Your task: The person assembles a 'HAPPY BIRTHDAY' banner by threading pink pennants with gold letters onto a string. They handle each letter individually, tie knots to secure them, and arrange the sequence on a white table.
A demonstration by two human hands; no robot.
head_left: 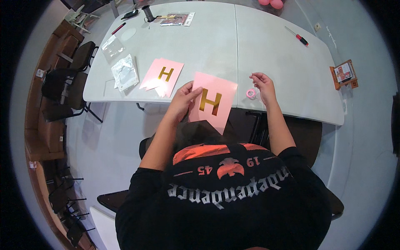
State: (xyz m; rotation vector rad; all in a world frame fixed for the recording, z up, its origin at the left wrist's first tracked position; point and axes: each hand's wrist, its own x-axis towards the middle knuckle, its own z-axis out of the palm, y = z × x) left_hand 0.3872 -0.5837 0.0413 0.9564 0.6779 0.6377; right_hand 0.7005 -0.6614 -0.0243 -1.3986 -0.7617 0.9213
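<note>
My left hand [181, 101] grips the left edge of a pink pennant card [226, 89], thumb on its face and fingers behind. The card bears a gold foil letter and has a notched lower end, held tilted over the table's near edge. To its right, my right hand [266, 86] is raised above the table with thumb and fingertips pinched together; whatever they hold is too small to make out. A small pink ring-shaped roll [247, 93] is just below those fingers. Left of my left hand, several similar pink cards [151, 74] lie in an overlapping pile.
On the white table [277, 50], clear plastic packets [125, 74] lie left of the pile. Farther back are a red pen [118, 28], a dark spool [148, 14] and a flat packet [175, 19]. A screwdriver [303, 40] lies far right. Dark chairs [66, 89] stand at left.
</note>
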